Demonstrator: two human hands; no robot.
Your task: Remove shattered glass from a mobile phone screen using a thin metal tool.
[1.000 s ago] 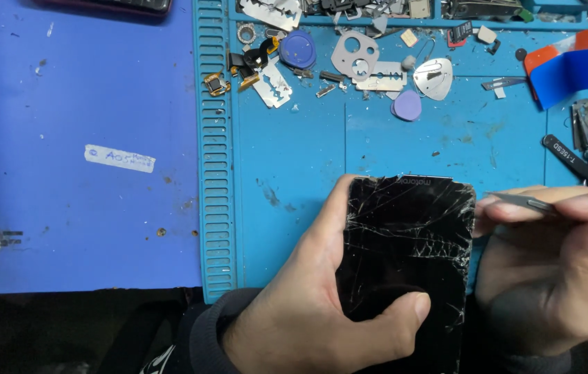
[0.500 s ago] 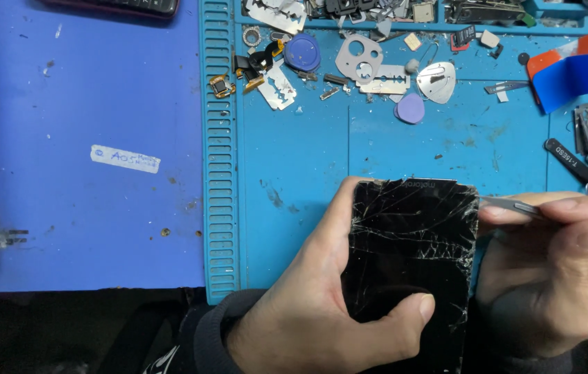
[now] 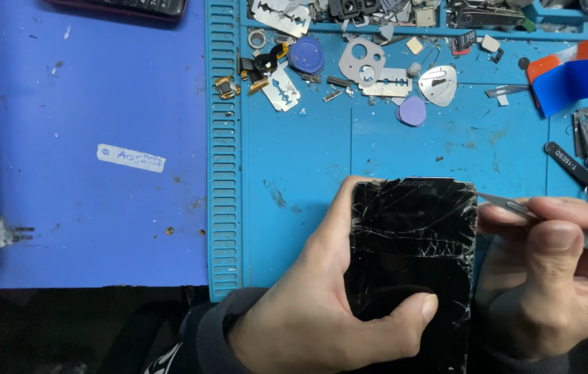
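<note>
A blue work mat (image 3: pixel 294 173) lies on a blue table (image 3: pixel 100 104).

Cracked glass, bare metal, matt rubbery mat

The phone (image 3: pixel 411 263) has glossy black glass, webbed with cracks; the tool (image 3: pixel 515 206) at its right edge is dull grey metal; the blue mat (image 3: pixel 294 180) looks matt, scuffed, ribbed at left.

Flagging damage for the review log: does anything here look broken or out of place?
Yes. The phone gripped in the left hand has a screen cracked all over. The right hand holds a thin metal tool at its right edge.
</note>
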